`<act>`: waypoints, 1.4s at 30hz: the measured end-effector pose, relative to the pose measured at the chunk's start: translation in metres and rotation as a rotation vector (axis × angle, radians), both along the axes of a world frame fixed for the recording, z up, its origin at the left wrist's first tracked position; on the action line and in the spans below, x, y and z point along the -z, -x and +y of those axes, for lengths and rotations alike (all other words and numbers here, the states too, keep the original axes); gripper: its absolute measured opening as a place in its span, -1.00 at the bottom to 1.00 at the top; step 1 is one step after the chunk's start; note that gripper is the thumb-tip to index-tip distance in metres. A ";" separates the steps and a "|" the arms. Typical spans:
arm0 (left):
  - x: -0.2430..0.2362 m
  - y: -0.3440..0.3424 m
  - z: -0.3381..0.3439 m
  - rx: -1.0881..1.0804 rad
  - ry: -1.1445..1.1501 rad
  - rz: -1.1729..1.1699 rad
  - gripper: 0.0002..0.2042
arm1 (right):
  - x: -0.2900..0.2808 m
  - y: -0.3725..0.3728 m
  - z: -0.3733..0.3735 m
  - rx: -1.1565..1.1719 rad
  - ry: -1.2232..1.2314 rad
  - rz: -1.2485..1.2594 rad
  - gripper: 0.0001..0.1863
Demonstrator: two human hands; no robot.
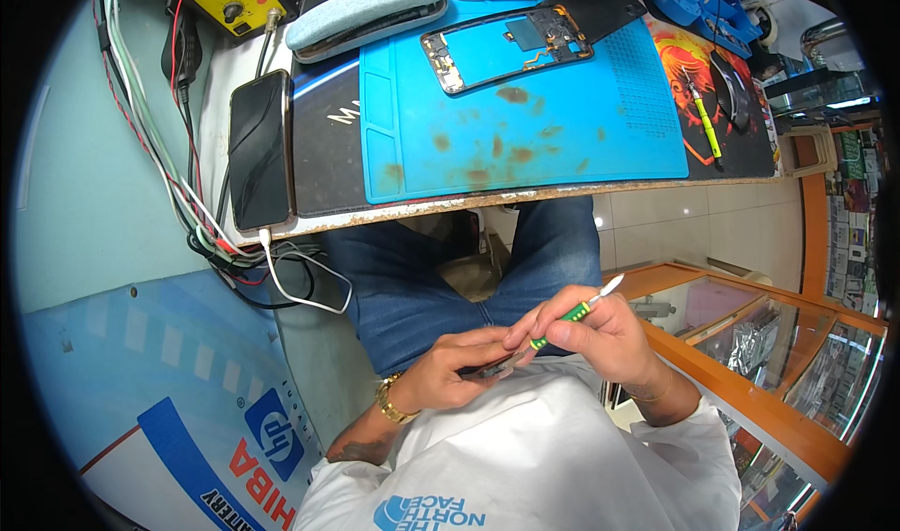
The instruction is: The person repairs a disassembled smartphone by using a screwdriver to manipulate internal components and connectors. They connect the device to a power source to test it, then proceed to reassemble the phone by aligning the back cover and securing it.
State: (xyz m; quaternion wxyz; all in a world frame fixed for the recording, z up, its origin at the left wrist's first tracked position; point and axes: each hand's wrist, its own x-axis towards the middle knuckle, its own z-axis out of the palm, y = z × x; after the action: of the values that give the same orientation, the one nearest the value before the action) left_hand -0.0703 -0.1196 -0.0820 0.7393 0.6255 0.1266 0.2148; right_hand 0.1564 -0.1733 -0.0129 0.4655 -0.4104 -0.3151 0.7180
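Close to my chest, over my lap, my left hand (448, 370) is closed around a small dark flat piece (491, 368). My fingers cover most of that piece, so its kind does not show. My right hand (609, 339) grips a pry tool with a green and yellow handle (562, 326) and metal blades. One blade points up and away; the other end meets the flat piece by my left fingertips. On the blue work mat (581, 147) beyond lies an opened phone frame (456, 74) with bits of circuitry and ribbon cable.
A dark phone (260, 151) with a white charging cable (281, 283) lies at the table's left. Behind it sit a light blue glasses case (366, 14) and a yellow bench unit (234, 1). A yellow pen-like tool (705, 128) and black mouse (729, 90) lie right. Glass display cases (750, 329) stand lower right.
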 end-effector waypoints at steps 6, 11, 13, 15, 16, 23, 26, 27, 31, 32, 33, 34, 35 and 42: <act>-0.010 -0.003 -0.010 -0.013 0.765 -0.087 -0.30 | 0.004 0.000 0.010 0.347 -0.200 0.093 -0.81; -0.026 -0.006 0.001 -0.055 0.910 -0.050 -0.28 | -0.006 -0.007 0.018 0.176 -0.665 -0.578 -0.77; -0.031 -0.005 0.002 -0.083 1.044 -0.050 -0.29 | 0.002 0.002 0.017 0.099 -0.817 -0.764 -0.67; -0.034 -0.005 0.003 -0.066 1.021 -0.028 -0.29 | 0.006 0.006 0.016 0.080 -0.889 -0.828 -0.61; -0.036 -0.007 0.002 -0.074 1.009 -0.008 -0.30 | 0.008 0.008 0.016 0.062 -0.960 -0.886 -0.55; -0.038 -0.009 -0.004 -0.068 1.065 -0.018 -0.29 | 0.011 0.014 0.016 0.057 -0.964 -0.914 -0.50; -0.033 -0.009 -0.007 -0.053 1.059 -0.033 -0.29 | 0.014 0.013 0.016 0.046 -0.929 -0.892 -0.53; -0.033 -0.009 -0.008 -0.044 1.047 -0.024 -0.29 | 0.016 0.012 0.016 0.066 -0.918 -0.862 -0.53; -0.031 -0.010 -0.009 -0.051 0.998 -0.013 -0.30 | 0.015 0.011 0.017 0.082 -0.889 -0.811 -0.53; -0.031 -0.010 -0.009 -0.051 0.988 -0.013 -0.29 | 0.013 0.012 0.018 0.082 -0.890 -0.811 -0.53; -0.030 -0.009 -0.009 -0.052 0.979 -0.012 -0.28 | 0.010 0.012 0.019 0.060 -0.907 -0.851 -0.55; -0.032 -0.010 -0.009 -0.051 0.978 -0.013 -0.28 | 0.008 0.013 0.020 0.039 -0.924 -0.891 -0.57; -0.034 -0.010 -0.008 -0.066 0.982 -0.001 -0.28 | 0.009 0.014 0.019 0.039 -0.924 -0.891 -0.57; -0.033 -0.013 -0.006 -0.099 0.985 -0.020 -0.24 | 0.023 0.023 0.015 0.085 -1.069 -1.121 -0.67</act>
State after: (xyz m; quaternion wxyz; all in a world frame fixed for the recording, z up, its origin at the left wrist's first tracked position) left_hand -0.0571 -0.1254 -0.0489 0.9372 0.1927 0.2357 0.1702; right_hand 0.1332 -0.1581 -0.0359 0.3985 -0.4438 -0.7912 0.1353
